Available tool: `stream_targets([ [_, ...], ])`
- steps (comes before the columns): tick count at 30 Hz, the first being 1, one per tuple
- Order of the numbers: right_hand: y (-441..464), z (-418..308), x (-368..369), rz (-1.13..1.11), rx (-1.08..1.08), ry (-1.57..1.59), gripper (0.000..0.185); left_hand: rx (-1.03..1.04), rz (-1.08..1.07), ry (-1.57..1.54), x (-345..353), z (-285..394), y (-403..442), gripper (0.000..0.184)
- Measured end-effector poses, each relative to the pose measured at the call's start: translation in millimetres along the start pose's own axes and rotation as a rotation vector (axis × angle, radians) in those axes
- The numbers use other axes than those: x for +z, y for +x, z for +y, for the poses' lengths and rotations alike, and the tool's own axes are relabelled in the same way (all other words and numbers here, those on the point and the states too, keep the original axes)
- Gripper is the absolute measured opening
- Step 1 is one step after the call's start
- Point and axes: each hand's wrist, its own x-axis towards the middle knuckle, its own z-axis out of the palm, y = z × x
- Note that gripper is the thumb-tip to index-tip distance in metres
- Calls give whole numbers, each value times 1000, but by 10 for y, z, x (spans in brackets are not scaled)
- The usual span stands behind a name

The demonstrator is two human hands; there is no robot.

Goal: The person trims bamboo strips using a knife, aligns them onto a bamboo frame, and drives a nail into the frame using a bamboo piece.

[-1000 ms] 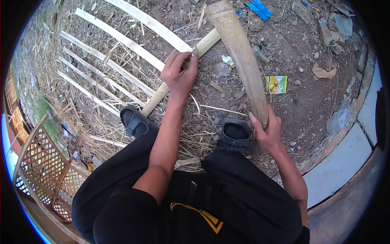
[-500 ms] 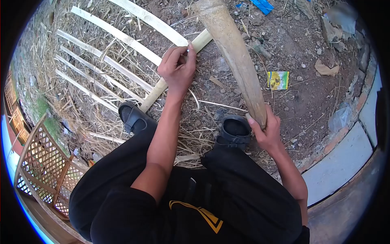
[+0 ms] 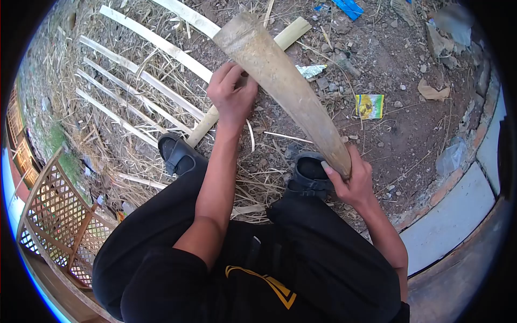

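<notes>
My right hand (image 3: 355,180) is wrapped round the narrow end of a thick wooden club (image 3: 285,81). The club's broad end reaches up and left, above the crosspiece and just past my left hand (image 3: 231,91). The fingers of my left hand are pinched together beside a pale crosspiece strip (image 3: 204,128); the club hides their tips. In the earlier frames a small nail-like thing shows at those fingertips; now it is out of sight. Several long pale strips (image 3: 156,40) run from the crosspiece toward the upper left.
Black sandals (image 3: 180,156) are on both feet. A yellow and green packet (image 3: 369,106) and a blue wrapper (image 3: 348,8) lie on the soil at the right. A lattice frame (image 3: 56,215) stands at the lower left, and pale slabs (image 3: 449,215) at the lower right.
The club's broad end has swung left and down over the crosspiece, near my left fingertips. My left hand has stayed nearly in place. My right hand keeps its hold.
</notes>
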Motion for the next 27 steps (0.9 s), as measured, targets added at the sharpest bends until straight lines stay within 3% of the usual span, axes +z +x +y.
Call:
stream_targets([
  [3,0,69,38,-76,93,-130,41,-75,-39,-43,-36,-19,-20,20],
  [4,-1,92,49,-78,89,-132,41,-221,-80,-70,-44,19,-30,25],
  [7,-60,125,30,-68,83,-168,41,-125,-52,-130,-20,-82,-72,24],
  [10,-94,125,-16,-49,-86,-119,41,-118,-52,-103,4,-192,-141,22],
  [12,-52,148,-57,-161,144,-287,41,-210,-106,-87,-37,-82,-83,17],
  [15,-96,-31,-90,-81,-11,-144,39,-318,-64,-337,23,-136,-153,11],
  [17,-102,54,-66,-88,11,-155,38,-268,-131,-114,9,-65,-161,15],
  [21,-65,87,-71,-105,63,-238,38,-233,-119,-120,-1,-108,-55,22],
  [22,-91,85,-49,-105,69,-229,38,-115,-100,-106,54,-242,-106,21],
  [25,-164,106,-75,-61,-43,-83,39,-62,-6,48,108,-295,-241,17],
  [27,-95,153,-91,-84,55,-161,40,-236,-63,-109,-30,-52,-67,15],
])
